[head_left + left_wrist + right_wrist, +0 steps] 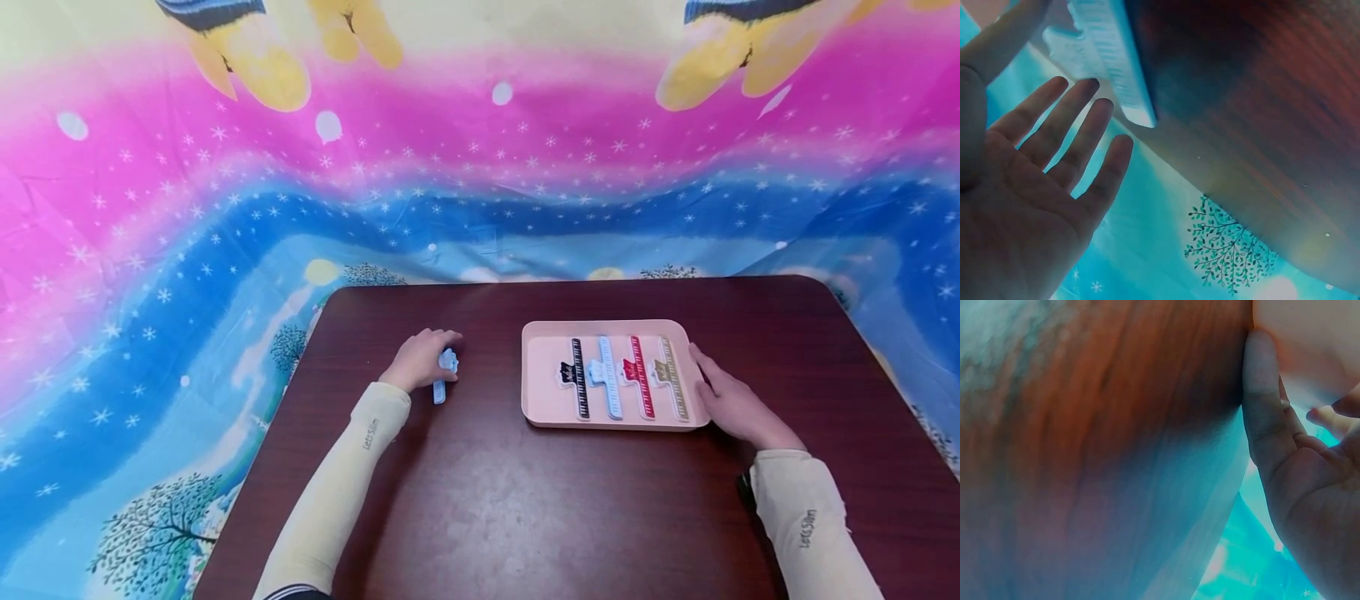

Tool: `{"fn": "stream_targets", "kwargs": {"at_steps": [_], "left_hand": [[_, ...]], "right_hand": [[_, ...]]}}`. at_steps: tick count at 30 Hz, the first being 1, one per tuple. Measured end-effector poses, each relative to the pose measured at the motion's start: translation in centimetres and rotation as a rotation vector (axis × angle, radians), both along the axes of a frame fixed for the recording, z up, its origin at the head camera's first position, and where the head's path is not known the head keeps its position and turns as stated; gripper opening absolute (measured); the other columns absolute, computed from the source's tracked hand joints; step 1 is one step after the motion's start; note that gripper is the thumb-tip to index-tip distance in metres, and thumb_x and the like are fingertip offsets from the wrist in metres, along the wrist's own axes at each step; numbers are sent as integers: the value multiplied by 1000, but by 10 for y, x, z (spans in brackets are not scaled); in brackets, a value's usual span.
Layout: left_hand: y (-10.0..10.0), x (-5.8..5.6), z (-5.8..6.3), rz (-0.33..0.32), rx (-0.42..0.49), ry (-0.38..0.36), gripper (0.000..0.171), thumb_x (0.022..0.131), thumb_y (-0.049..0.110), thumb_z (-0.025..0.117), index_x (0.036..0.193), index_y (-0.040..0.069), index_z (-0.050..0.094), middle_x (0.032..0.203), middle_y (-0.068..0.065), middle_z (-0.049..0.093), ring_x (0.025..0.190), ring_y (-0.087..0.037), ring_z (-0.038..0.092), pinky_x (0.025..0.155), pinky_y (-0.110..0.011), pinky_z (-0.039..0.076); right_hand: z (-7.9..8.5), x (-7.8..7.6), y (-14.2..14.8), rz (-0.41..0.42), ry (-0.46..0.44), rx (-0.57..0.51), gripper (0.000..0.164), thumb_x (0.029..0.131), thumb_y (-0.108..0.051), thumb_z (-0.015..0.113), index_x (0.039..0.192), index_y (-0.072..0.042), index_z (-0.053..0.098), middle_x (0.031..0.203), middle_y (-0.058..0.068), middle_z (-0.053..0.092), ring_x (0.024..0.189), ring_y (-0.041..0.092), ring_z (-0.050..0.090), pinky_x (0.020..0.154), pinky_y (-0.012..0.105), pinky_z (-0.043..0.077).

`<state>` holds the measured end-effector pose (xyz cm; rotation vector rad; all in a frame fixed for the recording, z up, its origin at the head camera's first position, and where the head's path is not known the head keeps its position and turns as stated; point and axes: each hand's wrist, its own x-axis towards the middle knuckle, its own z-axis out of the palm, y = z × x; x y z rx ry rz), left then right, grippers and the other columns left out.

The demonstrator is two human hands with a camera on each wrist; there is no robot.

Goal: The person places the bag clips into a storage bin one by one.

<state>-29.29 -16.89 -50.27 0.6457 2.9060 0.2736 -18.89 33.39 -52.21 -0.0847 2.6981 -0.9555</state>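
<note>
My left hand [423, 358] is at a light blue ruler-like clip [439, 392] with a bear-shaped tab, left of the tray. In the left wrist view its fingers [1079, 119] are spread and fairly straight, with the clip [1124, 75] just past the fingertips. On the right, my right hand [738, 408] rests against the right side of a pale pink tray [543, 408]. A straight digit [1263, 381] touches the tray wall in the right wrist view; the other fingers are partly hidden. Inside lie a black clip [581, 392], a light blue clip [611, 392], a red clip [643, 392] and a gold clip [677, 392].
The dark reddish-brown table [480, 508] has rounded far corners. Behind it and along its sides hangs a colourful printed cloth [480, 208] with snowflakes and trees. The tray stands toward the table's far edge, right of the middle.
</note>
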Motion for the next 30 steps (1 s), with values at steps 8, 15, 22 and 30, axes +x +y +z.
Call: {"fn": "stream_targets", "kwargs": {"at_steps": [8, 15, 22, 30], "left_hand": [[2, 0, -7, -27, -70, 80, 48, 85, 23, 87, 130, 17, 71, 127, -6, 72, 118, -30, 63, 98, -51, 53], [2, 2, -3, -56, -61, 91, 43, 89, 23, 84, 130, 18, 72, 126, -8, 71, 117, -30, 63, 99, -51, 52], [5, 6, 9, -67, 44, 122, 35, 93, 22, 80, 127, 16, 73, 116, -9, 68, 107, -28, 60, 95, -46, 54], [9, 5, 15, -33, 233, 206, 30, 94, 20, 78, 121, 8, 71, 119, -9, 62, 107, -27, 61, 97, -43, 55]], "right_hand": [[3, 0, 0, 4, -9, -2, 68, 112, -24, 35, 166, -11, -4, 166, 36, 7, 149, 62, 15, 115, 76, 20], [3, 0, 0, 2, -19, 2, 70, 112, -23, 37, 166, -12, -5, 166, 36, 7, 149, 61, 15, 116, 76, 19], [4, 0, -1, 0, -14, 14, 68, 112, -22, 36, 166, -10, -5, 166, 37, 7, 149, 62, 16, 115, 75, 20], [2, 1, 0, 1, 9, 19, 66, 112, -21, 34, 166, -9, -3, 164, 39, 12, 146, 63, 20, 114, 75, 23]]}}
